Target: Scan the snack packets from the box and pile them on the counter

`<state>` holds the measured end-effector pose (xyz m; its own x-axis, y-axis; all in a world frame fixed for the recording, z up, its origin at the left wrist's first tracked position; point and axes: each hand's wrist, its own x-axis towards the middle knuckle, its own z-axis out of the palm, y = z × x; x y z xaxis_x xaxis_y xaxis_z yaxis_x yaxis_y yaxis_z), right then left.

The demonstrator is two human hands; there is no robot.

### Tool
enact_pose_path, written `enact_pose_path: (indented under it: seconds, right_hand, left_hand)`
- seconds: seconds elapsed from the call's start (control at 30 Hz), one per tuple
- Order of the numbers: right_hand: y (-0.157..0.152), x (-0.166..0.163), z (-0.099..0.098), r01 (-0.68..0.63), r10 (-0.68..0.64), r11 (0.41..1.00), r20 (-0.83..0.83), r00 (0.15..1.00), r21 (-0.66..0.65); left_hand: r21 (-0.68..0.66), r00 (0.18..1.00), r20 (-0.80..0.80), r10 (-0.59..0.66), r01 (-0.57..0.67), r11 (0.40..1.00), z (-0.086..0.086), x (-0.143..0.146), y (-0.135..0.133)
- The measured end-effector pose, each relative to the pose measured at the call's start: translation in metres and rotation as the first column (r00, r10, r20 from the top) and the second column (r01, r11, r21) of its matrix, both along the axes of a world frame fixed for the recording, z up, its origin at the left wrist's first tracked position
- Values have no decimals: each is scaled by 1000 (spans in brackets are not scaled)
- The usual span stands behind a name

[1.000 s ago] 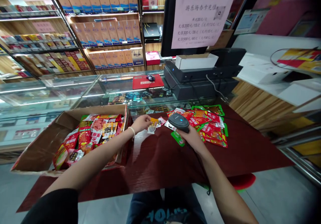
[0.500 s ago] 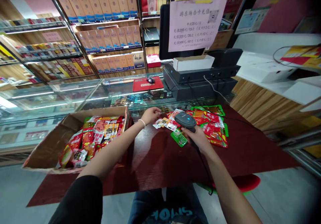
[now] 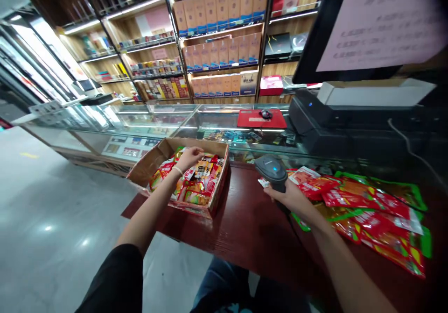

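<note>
My right hand (image 3: 289, 196) is wrapped round the handle of a dark barcode scanner (image 3: 271, 168), held above the dark red tabletop. Over the cardboard box (image 3: 222, 175) hovers my left hand (image 3: 189, 158), its fingers loosely bent and apart, with nothing visible in them. Inside the box lie several red, yellow and green snack packets (image 3: 199, 197). A pile of red and green snack packets (image 3: 367, 205) spreads to the right of the scanner. Part of a small white packet (image 3: 262, 182) shows beside the scanner; my right hand hides some of it.
Behind the tabletop (image 3: 241, 215) runs a glass display counter (image 3: 210, 119) with a red mat (image 3: 245, 118) and a mouse (image 3: 266, 114) on it. A monitor (image 3: 315, 46) with a pink paper sign stands at the right. Shelves of boxes line the back wall.
My left hand has moved left from the small packets to above the box. The view has swung left. My right hand still holds the scanner.
</note>
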<state>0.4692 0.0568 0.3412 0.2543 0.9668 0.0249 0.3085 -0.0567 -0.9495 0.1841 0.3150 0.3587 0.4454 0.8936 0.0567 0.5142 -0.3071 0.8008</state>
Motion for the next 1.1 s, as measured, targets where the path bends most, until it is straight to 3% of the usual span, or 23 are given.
enact_pose_path:
  seconds: [0.17, 0.33, 0.43, 0.63, 0.83, 0.93, 1.0, 1.1]
  right_hand:
    - [29, -13, 0, -141, 142, 990, -24, 990, 18]
    - [46, -13, 13, -173, 178, 983, -77, 981, 66]
    - [48, -10, 21, -173, 179, 981, -68, 981, 85]
    - [48, -8, 14, -113, 118, 991, -76, 990, 68]
    - [52, -7, 8, -78, 78, 997, 1, 997, 29]
    - [50, -10, 10, -75, 75, 997, 12, 997, 23]
    - [47, -13, 13, -76, 75, 997, 16, 997, 17]
    - [42, -16, 18, -69, 68, 997, 20, 997, 38]
  left_hand:
    - [-26, 986, -130, -106, 103, 994, -26, -4, -2]
    - [-13, 856, -437, -275, 300, 954, -37, 8, -14]
    - [-42, 806, -503, -312, 337, 940, -42, 13, -18]
    - [-339, 897, -330, -293, 177, 924, -50, 21, -21]
    - [-490, 903, -141, -406, 293, 821, -57, 18, -22]
    - [-559, 922, -30, -386, 305, 771, -60, 16, -25]
    - [-523, 930, -72, -360, 272, 807, -57, 13, -25]
    - [-307, 969, -133, -208, 159, 938, -41, 5, -20]
